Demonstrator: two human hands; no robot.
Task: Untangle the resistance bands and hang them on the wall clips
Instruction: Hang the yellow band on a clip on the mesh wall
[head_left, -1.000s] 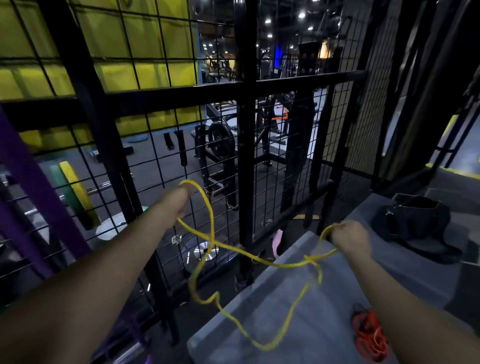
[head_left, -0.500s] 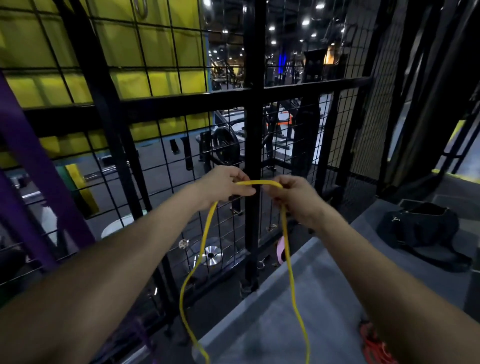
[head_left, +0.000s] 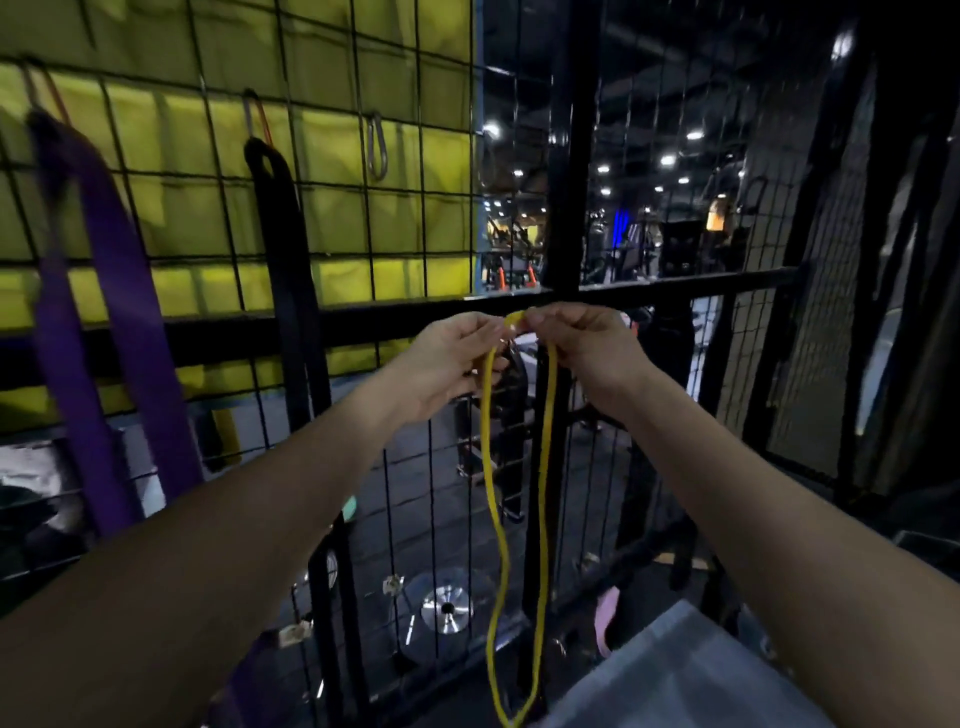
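Both hands are raised together in front of a black wire grid wall (head_left: 332, 218). The left hand (head_left: 447, 364) and the right hand (head_left: 587, 348) meet at the top of a yellow resistance band (head_left: 491, 493), each with fingers closed in a pinch on the band's upper end, the fingertips of the two hands almost touching. From that pinch the band hangs down as one long, narrow loop: two strands running side by side, close together, down to a rounded bottom at the lower edge of the view, just left of a grey platform (head_left: 691, 670) at the near right.

On the wall to the left, a purple band (head_left: 119, 322) hangs from a high point on the grid, and a black band (head_left: 291, 270) hangs just right of it, its top loop looking caught in a clip, though the dim light makes that hard to confirm. Further right on the grid, a bare metal clip (head_left: 376, 148) hangs with nothing on it, up and to the left of the hands. A thick black upright post (head_left: 563, 156) stands directly behind the hands. A small pink item (head_left: 605, 618) lies low by the platform's far edge; it is too blurred to identify.
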